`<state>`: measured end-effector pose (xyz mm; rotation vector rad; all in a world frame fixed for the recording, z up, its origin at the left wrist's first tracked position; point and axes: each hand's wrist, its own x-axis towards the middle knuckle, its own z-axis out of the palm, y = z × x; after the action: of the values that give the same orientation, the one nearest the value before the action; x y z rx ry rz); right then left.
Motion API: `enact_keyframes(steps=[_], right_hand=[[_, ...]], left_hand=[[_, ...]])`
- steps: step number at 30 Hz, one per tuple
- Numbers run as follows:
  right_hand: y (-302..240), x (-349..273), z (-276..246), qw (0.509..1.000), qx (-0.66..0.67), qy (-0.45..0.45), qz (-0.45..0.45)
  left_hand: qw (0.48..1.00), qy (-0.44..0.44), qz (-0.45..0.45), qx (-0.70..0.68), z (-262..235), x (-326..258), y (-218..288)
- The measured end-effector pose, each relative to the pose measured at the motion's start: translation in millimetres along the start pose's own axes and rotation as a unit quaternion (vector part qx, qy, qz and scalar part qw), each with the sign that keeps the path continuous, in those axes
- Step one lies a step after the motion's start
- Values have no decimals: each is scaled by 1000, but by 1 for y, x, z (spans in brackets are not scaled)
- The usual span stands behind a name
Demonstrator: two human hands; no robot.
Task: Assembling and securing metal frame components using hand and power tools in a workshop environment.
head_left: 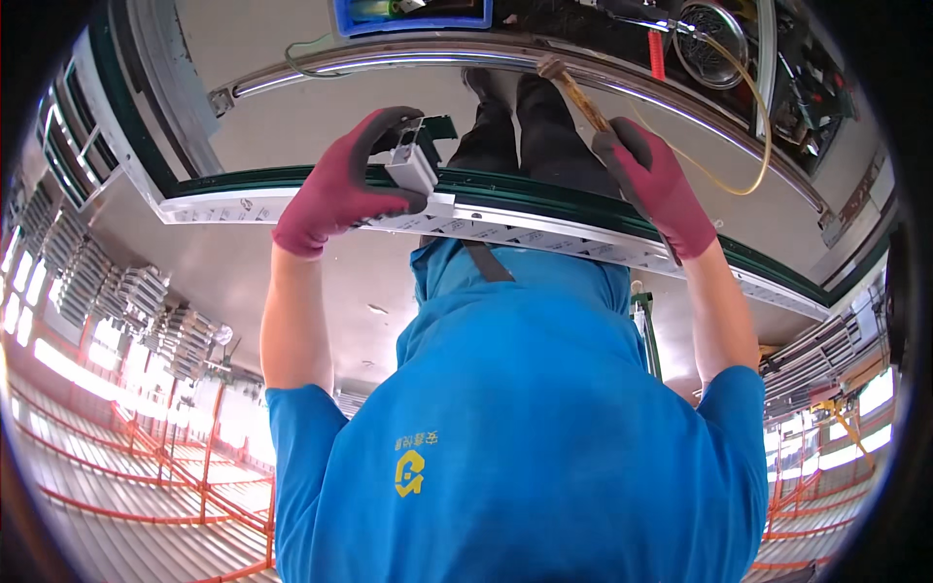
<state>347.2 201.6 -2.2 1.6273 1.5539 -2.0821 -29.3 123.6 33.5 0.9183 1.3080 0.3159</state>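
My left hand (345, 185), in a maroon and dark grey work glove, is closed around a short cut piece of aluminium profile (414, 167). That piece has a silver face and a dark green end, and it rests against the long bar of a green and silver metal frame (544, 233) in front of my body. My right hand (659, 185), gloved the same way, grips a hammer (581, 99) by its wooden handle. The hammer's head points up and away, beyond the frame. Part of the handle is hidden inside my right glove.
Across the far side runs a shiny metal rail (389, 60). Beyond it are a blue bin (418, 21), a round wire basket (717, 49), a red coiled hose (656, 55) and a yellow hose (765, 126). Stacked metal profiles (816, 345) lie at the right.
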Motion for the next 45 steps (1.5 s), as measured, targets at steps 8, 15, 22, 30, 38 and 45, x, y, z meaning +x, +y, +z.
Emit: enact_keyframes(steps=[8, 15, 22, 30, 38, 45], right_hand=[[24, 14, -12, 998, -60, -11, 3], [35, 23, -18, 997, -71, -26, -35], [37, 26, -22, 994, -100, -9, -43], [35, 32, -22, 994, -97, -42, 7], [23, 30, -13, 995, -82, -59, -27], [22, 34, -10, 993, -92, -67, -17]], left_hand=[[999, 15, -36, -5, 14, 9, 7], [995, -84, -51, 3, 34, 26, 9], [988, -94, -104, 65, 34, 28, 5], [984, -131, -119, 35, 30, 36, 4], [983, -140, -117, 5, 34, 32, -5], [983, -135, -103, 63, 40, 33, 0]])
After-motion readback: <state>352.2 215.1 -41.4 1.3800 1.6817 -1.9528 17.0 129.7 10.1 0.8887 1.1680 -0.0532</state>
